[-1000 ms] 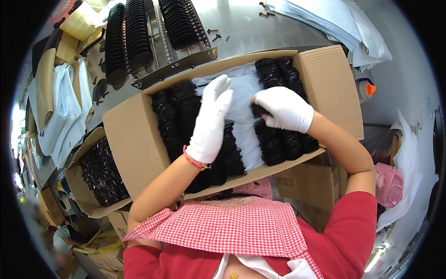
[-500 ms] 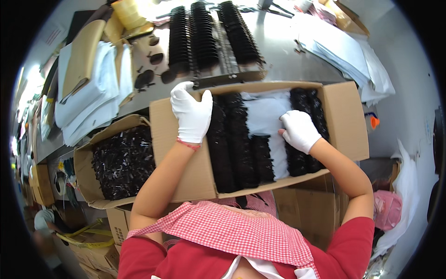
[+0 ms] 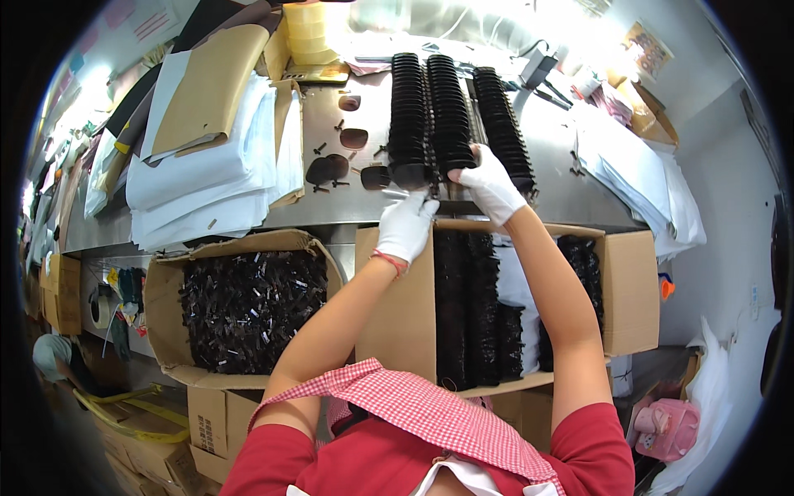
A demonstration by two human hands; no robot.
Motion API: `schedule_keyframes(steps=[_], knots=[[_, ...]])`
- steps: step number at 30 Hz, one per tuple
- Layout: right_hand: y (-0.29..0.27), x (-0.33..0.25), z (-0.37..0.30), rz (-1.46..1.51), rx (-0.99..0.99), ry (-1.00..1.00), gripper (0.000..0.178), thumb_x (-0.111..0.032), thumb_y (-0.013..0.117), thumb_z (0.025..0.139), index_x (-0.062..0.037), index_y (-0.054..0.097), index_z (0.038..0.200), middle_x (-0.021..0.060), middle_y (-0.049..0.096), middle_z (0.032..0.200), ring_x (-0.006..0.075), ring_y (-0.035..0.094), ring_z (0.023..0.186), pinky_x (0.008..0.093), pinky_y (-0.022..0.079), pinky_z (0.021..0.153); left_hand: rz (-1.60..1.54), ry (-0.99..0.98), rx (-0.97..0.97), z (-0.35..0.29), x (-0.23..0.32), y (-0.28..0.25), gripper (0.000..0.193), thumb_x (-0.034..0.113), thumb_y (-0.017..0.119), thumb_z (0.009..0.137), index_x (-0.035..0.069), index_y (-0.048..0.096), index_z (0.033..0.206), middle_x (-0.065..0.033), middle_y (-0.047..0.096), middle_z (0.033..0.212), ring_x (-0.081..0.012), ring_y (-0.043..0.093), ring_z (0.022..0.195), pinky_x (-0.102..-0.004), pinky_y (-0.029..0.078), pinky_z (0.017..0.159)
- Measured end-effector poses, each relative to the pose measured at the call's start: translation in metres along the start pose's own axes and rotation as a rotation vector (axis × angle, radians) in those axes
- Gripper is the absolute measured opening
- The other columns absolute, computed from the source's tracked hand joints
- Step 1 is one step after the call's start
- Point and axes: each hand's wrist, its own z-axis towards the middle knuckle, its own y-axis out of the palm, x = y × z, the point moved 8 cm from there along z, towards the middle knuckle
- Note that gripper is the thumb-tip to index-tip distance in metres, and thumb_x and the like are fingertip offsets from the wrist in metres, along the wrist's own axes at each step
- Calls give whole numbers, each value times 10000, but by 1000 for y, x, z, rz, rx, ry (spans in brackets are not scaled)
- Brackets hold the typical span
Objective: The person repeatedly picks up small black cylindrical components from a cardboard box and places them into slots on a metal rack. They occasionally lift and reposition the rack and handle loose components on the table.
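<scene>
Three long rows of dark lenses stand packed on edge on the metal table: a left row (image 3: 407,116), a middle row (image 3: 449,107) and a right row (image 3: 503,124). My right hand (image 3: 494,188), in a white glove with bare fingertips, grips dark lenses at the near end of the middle row, thumb on the left. My left hand (image 3: 405,225), gloved too, is just below the near end of the left row. Its fingers are closed together; what they hold, if anything, I cannot make out.
A carton (image 3: 633,289) of black bundles and white sheeting stands before me. Left of it, another carton (image 3: 169,322) holds many small black clips. Loose lenses (image 3: 327,169) lie left of the rows. Paper stacks (image 3: 207,186) and white sheets (image 3: 616,169) flank them.
Both hands have left the open carton and moved up to the lens rows. My right hand has taken hold at the middle row. The view has shifted, showing more of the table.
</scene>
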Motion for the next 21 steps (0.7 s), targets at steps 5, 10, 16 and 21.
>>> schedule_keyframes(steps=[5, 10, 16, 21], knots=[[30, -30, -13, -248, 57, -119, 566, 18, 713, 810, -23, 534, 1346, 65, 646, 1097, 123, 606, 920, 252, 517, 844, 69, 70, 109, -4, -2, -5, 343, 289, 615, 954, 44, 670, 1189, -220, 702, 981, -410, 655, 948, -480, 498, 849], [44, -37, -27, -424, 148, -260, 496, 60, 632, 855, -54, 586, 1337, 86, 678, 1072, 101, 604, 910, 247, 513, 827, 63, 117, 150, -6, 3, -6, 307, 260, 606, 949, 56, 659, 1171, -194, 702, 891, -401, 654, 887, -502, 488, 798], [65, -61, -38, -1039, 261, -900, 403, 63, 533, 876, -26, 616, 1260, 191, 670, 1219, 351, 679, 1027, 383, 562, 889, 143, 72, 104, -6, 7, -7, 304, 245, 596, 950, 44, 652, 1171, -181, 706, 897, -380, 656, 899, -492, 487, 808], [43, -103, -43, -996, 232, -785, 450, 110, 536, 845, -46, 641, 1254, 167, 685, 1212, 310, 682, 1082, 351, 548, 922, 59, 152, 442, -41, 19, -13, 534, 325, 673, 918, -11, 520, 1304, -215, 623, 1214, -356, 597, 1111, -442, 476, 955]])
